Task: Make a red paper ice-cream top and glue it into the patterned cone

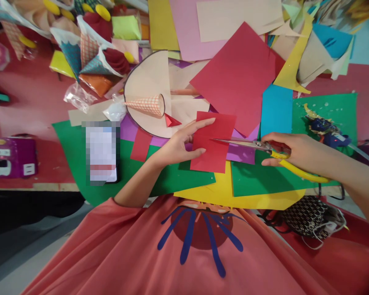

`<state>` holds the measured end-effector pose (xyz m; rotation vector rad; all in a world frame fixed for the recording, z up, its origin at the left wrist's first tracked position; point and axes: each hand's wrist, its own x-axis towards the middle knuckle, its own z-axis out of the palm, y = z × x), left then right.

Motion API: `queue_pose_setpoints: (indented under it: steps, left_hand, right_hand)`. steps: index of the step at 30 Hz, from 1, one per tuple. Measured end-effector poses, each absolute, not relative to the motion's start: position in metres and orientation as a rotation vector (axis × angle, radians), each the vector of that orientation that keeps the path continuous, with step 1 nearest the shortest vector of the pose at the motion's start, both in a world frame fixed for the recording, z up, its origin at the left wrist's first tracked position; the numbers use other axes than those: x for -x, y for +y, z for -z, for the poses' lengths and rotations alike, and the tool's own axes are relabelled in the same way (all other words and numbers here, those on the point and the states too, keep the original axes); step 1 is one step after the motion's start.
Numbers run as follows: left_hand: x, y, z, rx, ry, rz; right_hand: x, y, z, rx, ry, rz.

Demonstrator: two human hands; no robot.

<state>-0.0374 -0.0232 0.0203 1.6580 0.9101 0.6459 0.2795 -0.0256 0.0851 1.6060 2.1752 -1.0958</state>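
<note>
My left hand (180, 145) grips a small red paper rectangle (215, 157) by its left side, index finger along the top and thumb lower down. In my right hand (290, 149) is a pair of scissors (247, 143) with yellow handles. Its narrow blades point left across the red paper; whether they are cutting into it I cannot tell. Behind the paper lie a small folded red piece (172, 121) and a checked paper cone (147, 105), both on a cream paper shape with a black edge (144, 82). A large red sheet (233, 78) is just beyond.
A phone (102, 151) lies on green paper (67, 139) to the left. Several paper cones (89, 45) crowd the back left. Paper scraps (316, 61) are heaped at the back right. A glue gun (335, 137) rests on green card near my right forearm.
</note>
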Motion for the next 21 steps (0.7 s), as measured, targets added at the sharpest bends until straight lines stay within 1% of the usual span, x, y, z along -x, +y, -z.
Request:
queue_pose_setpoints:
  steps: [21]
  left_hand:
    - [0.0379,-0.0243,-0.0201,-1.659,0.926,-0.628]
  right_hand:
    - [-0.2814,-0.0239,-0.0857,-1.594,2.102,1.12]
